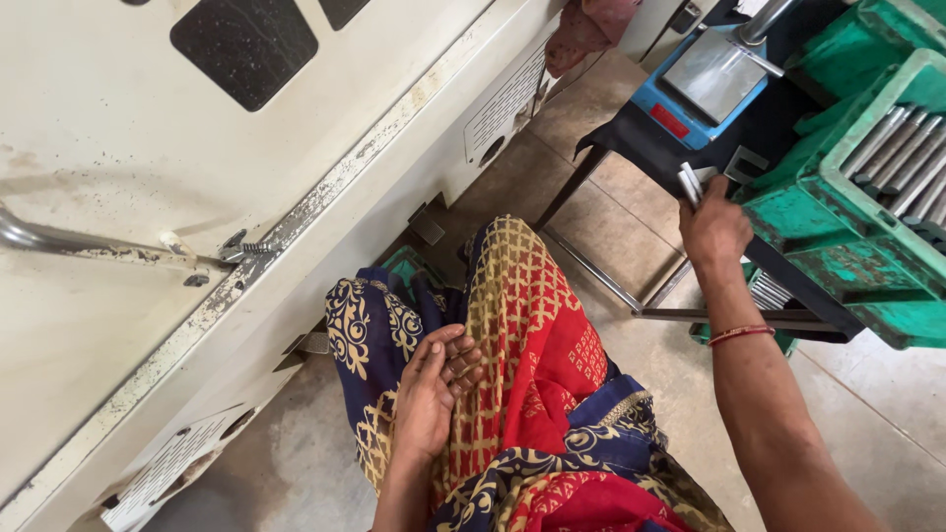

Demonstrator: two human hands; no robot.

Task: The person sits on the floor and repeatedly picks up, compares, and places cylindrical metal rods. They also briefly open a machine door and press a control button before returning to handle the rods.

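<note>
Right hand (pixel 713 232) at two o'clock grips short grey metal rods (pixel 690 183) beside the green plastic crate's edge (pixel 788 209); left hand (pixel 435 386), relaxed open, rests on the patterned lap cloth (pixel 537 345).

The single head-worn camera is looking steeply down, close over the lap, with the large cream metal machine housing (pixel 148 177) filling the view's left and tiled floor (pixel 887 404) showing beside it.

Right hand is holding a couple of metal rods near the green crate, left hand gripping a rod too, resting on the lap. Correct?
Not quite. In the head view the left hand is empty, lying palm up and open on the lap. The right hand does hold a few metal rods beside the green crate of rods.
</note>
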